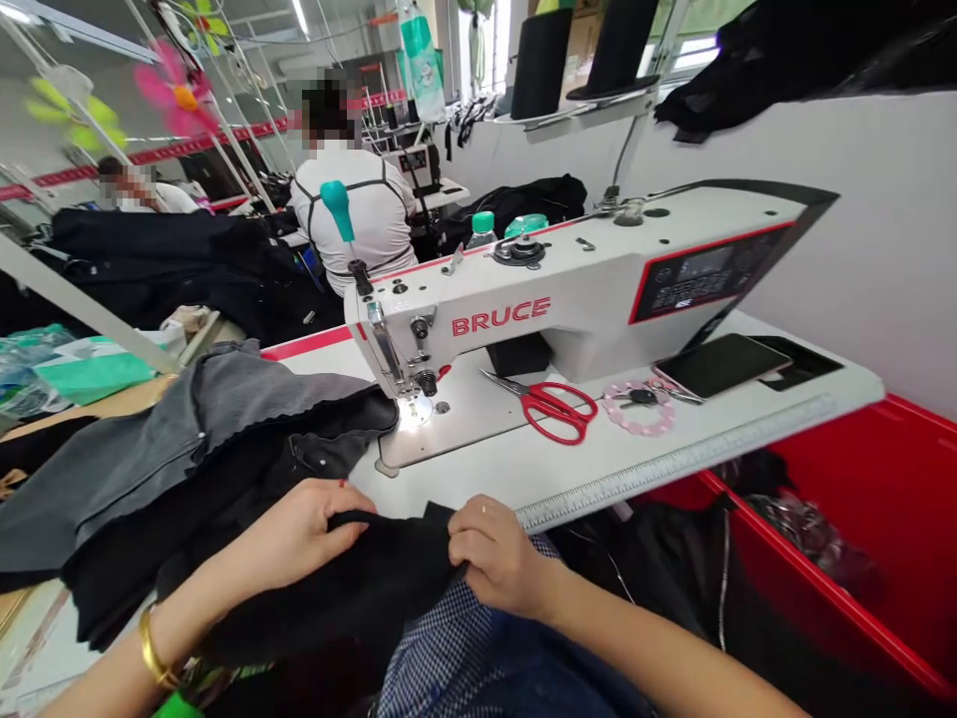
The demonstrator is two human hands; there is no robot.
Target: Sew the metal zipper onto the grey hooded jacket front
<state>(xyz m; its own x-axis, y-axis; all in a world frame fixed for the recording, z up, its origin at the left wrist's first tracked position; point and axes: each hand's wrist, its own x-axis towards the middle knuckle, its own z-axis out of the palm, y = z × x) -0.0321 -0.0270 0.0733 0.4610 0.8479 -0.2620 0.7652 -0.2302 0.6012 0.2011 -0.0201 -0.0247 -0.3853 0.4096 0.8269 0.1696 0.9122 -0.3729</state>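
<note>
Left hand (305, 529) and right hand (497, 553) each clasp the edge of black fabric (389, 573), at seven o'clock from the BRUCE sewing machine (583, 299). Held portion is off the needle plate (471, 419); stitching done or left cannot be determined.

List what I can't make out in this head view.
Head view:
Left hand: some fingers, hidden behind the black cloth.
Needle area: details, washed out by glare.
Control panel: small lettering, too small to read.
Red bin: right side, cut off by the picture's edge.
</note>
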